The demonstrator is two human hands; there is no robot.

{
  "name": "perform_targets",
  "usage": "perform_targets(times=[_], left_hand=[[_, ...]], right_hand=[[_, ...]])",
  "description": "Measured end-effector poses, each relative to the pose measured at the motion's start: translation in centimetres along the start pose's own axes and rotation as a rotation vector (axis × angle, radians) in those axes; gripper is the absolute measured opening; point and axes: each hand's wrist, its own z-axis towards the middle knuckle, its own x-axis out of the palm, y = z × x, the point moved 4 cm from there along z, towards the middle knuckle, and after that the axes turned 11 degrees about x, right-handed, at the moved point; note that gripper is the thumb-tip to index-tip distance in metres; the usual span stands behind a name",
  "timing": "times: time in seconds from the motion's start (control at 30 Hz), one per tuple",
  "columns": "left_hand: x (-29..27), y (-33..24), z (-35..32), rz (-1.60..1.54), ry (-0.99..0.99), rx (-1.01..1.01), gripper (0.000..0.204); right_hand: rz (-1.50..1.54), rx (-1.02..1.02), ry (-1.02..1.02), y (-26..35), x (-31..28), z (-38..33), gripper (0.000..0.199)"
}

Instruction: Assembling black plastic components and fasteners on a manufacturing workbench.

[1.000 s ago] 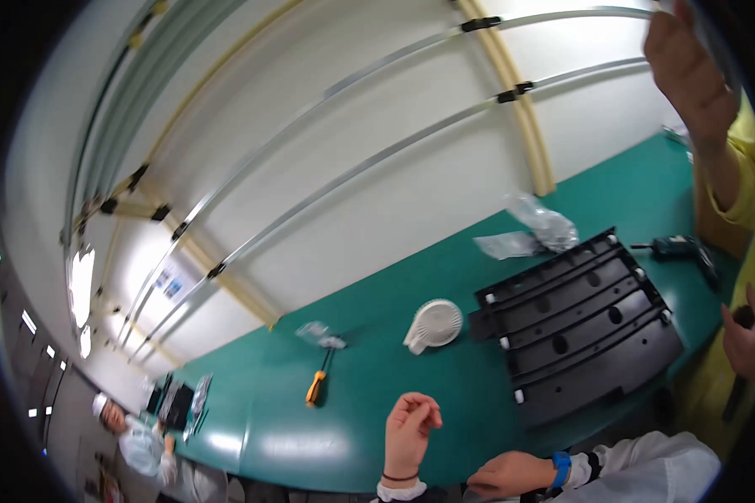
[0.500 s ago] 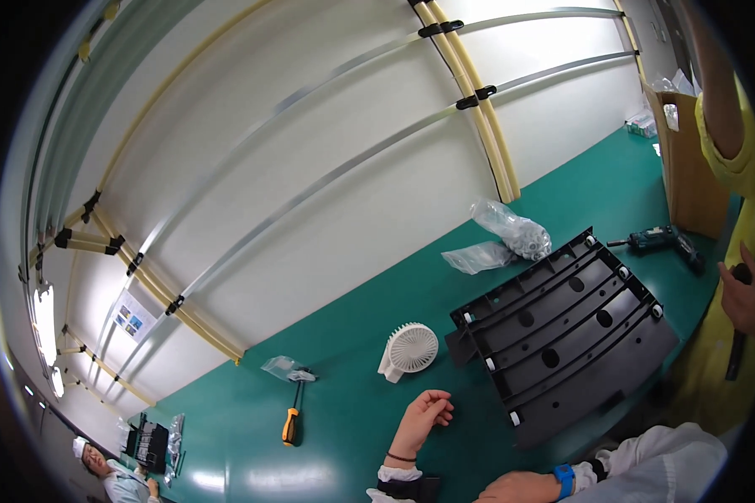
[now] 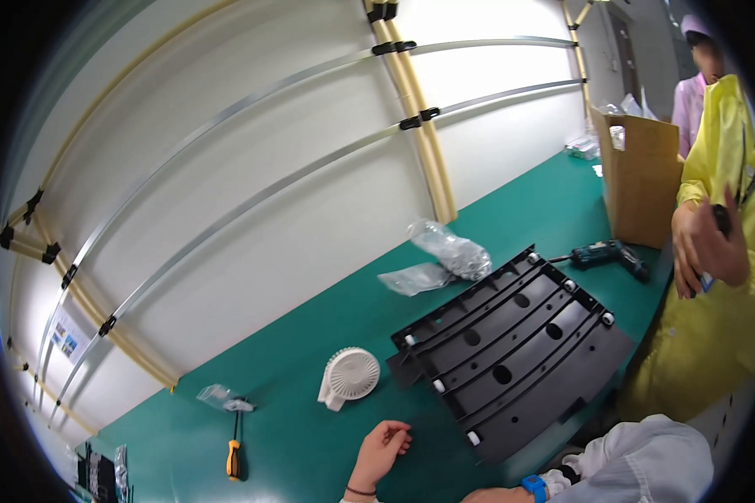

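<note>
My left hand (image 3: 382,453) rests at the table's near edge, its fingers curled loosely together with nothing visible in them. Beyond it stands a white handheld fan (image 3: 351,375), not touched. My right hand (image 3: 493,495) lies at the lower border, under a blue wristband, its fingers cut off from view. To the right of my left hand lies a large black plastic panel (image 3: 531,335) with ribs, holes and small white rollers along two sides. Neither hand is seen touching it.
Left of the fan lie an orange-handled screwdriver (image 3: 234,457) and a small clear bag (image 3: 220,396). Bagged parts (image 3: 461,253) and a power screwdriver (image 3: 606,255) lie beyond the panel. A cardboard box (image 3: 643,178) stands far right, near a co-worker in yellow (image 3: 684,335).
The whole view has swung to the right, so the table things sit further left. The co-worker's hands have come together, and another person in pink now shows behind. My hands stay near the edge.
</note>
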Motion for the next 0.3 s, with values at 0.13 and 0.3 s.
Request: perform_targets(times=[0.13, 0.3], left_hand=[[-0.3, 1.3, 0.4, 0.003, -0.017, 0.011, 0.019], [0.0, 0.8, 1.3, 0.027, -0.015, -0.051, 0.018]], right_hand=[[0.049, -0.013, 0.037, 0.1, -0.4, -0.1, 0.015], [0.050, -0.035, 0.094, -0.6, -0.4, -0.4, 0.018]])
